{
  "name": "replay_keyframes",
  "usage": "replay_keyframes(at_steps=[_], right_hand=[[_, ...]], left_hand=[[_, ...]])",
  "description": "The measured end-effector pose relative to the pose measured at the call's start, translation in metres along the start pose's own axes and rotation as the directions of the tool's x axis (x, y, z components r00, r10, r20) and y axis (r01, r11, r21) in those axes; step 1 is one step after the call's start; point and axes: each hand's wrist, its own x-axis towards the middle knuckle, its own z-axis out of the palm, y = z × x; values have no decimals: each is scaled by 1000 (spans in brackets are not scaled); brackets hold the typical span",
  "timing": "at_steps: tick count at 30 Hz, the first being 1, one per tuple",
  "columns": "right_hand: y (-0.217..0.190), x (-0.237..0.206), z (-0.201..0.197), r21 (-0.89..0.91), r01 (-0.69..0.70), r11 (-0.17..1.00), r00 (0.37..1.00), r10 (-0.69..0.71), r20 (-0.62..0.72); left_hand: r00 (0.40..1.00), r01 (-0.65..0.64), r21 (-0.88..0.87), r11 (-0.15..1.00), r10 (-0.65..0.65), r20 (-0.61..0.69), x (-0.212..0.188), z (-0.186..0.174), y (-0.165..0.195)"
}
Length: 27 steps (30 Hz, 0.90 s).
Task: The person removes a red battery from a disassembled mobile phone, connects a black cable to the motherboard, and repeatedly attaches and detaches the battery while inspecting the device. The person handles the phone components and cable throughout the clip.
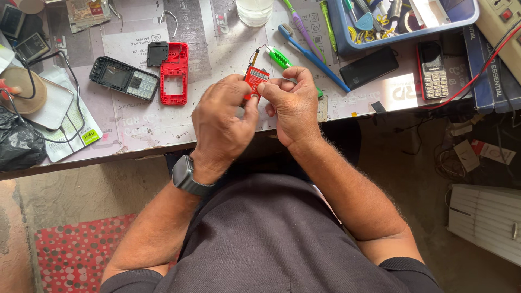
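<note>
A phone repair workshop. A dismantled black keypad handset (124, 78) and red plastic phone frame (175, 73) lie on the paper-covered bench (163, 122). A blue tool tray (404, 21) sits far right.

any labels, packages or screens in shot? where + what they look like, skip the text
Small red circuit board with a white label, pinched between the left hand and right hand.
Black keypad phone front, desk left: dark rectangular screen window, pale keys.
Red-edged keypad phone, desk right: dark screen, grey keys.
Black phone, below the blue tray: glossy blank slab.
White package with a green tag, left desk edge, under black cables.
</note>
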Motion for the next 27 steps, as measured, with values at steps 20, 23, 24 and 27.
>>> replay_keyframes(at_steps=[20, 23, 24, 27], right_hand=[[0, -4, 6, -72, 33, 997, 999, -33, -8], [-4, -5, 6, -83, 8, 997, 1000, -9, -16], [-4, -6, 7, -81, -2, 997, 1000, 1, -16], [-5, -8, 8, -62, -2, 998, 1000, 1, -17]], left_hand=[[996, -84, 311, 947, 83, 18, 7, 12, 7], [994, -104, 319, 942, 105, 16, 7, 14, 5], [994, -109, 317, 942, 110, 15, 6, 14, 5], [994, -107, 293, 950, 107, 16, 6, 12, 4]])
